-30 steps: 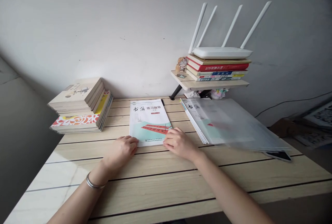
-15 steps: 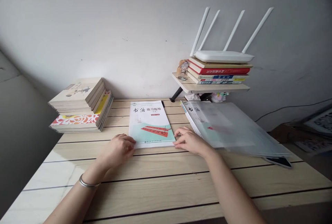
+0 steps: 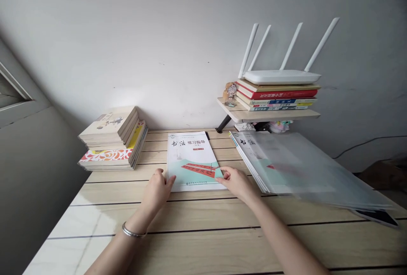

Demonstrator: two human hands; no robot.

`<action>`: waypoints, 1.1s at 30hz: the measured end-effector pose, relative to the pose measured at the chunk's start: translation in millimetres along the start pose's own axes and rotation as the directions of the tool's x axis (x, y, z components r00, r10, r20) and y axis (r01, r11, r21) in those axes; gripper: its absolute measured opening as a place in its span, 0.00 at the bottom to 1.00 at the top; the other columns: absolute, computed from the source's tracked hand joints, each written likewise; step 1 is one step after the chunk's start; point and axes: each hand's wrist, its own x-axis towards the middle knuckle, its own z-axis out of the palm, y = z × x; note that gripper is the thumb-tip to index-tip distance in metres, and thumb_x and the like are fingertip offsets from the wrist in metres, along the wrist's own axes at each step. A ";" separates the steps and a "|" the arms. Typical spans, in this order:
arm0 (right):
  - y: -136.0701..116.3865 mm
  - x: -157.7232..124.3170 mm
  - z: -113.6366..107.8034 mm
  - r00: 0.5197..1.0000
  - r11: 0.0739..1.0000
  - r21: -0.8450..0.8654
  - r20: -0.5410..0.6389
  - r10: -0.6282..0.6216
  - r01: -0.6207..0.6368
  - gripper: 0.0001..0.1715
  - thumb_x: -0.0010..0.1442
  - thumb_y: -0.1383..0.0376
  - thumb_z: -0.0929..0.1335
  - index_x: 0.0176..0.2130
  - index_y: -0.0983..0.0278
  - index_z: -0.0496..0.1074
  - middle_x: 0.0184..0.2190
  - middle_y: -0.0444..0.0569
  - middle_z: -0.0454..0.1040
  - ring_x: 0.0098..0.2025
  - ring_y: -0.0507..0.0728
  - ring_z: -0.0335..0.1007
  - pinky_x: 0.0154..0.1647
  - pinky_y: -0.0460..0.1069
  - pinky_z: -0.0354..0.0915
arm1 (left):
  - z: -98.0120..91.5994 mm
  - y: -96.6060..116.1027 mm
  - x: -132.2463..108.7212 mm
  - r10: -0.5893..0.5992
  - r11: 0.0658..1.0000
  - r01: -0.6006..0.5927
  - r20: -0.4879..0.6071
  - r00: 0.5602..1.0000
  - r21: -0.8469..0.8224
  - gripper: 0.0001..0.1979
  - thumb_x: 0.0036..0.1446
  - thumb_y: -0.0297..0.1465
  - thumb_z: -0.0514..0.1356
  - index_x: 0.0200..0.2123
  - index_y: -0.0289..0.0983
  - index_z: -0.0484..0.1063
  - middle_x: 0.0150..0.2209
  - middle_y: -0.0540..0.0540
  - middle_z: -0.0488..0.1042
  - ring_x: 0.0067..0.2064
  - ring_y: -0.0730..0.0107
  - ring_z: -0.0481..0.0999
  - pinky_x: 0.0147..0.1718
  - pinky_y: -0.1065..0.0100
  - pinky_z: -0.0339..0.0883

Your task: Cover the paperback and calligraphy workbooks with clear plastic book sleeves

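Hands down at the booklet's near end, one per side! The left hand (image 3: 158, 191) has thumb and forefinger parted at the lower left corner; the right hand (image 3: 238, 183) has its thumb on the cover and fingers curled at the right edge. Is either truly pinching? Can't tell; the undersides are hidden. The booklet (image 3: 187, 162) lies flat on the bench (image 3: 203, 232), between the book stack (image 3: 111, 160) and the pile of booklets (image 3: 246, 156) partly under a translucent sleeve (image 3: 314, 169).

Now, the danger! Thumbs pressing while fingers lift could crease that soft cover. One hand pulling harder would likely skew the booklet. A dark object (image 3: 208, 136) peeks out behind the far right corner, so a push away might nudge it. And watch the right: a wide elbow or sideways swing could catch the sleeve, probably slick, and drag it across the dark flat object (image 3: 380, 217) beneath its near corner.
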 end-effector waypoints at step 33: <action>10.5 126.4 -15.6 0.977 0.962 -0.199 0.066 0.205 -0.188 0.16 0.46 0.56 0.71 0.23 0.67 0.73 0.22 0.54 0.75 0.30 0.61 0.72 0.29 0.50 0.62 | -53.7 -1.6 148.5 -0.048 0.988 0.003 0.291 0.955 0.152 0.14 0.40 0.21 0.57 0.34 0.37 0.70 0.33 0.45 0.75 0.37 0.61 0.75 0.35 0.66 0.68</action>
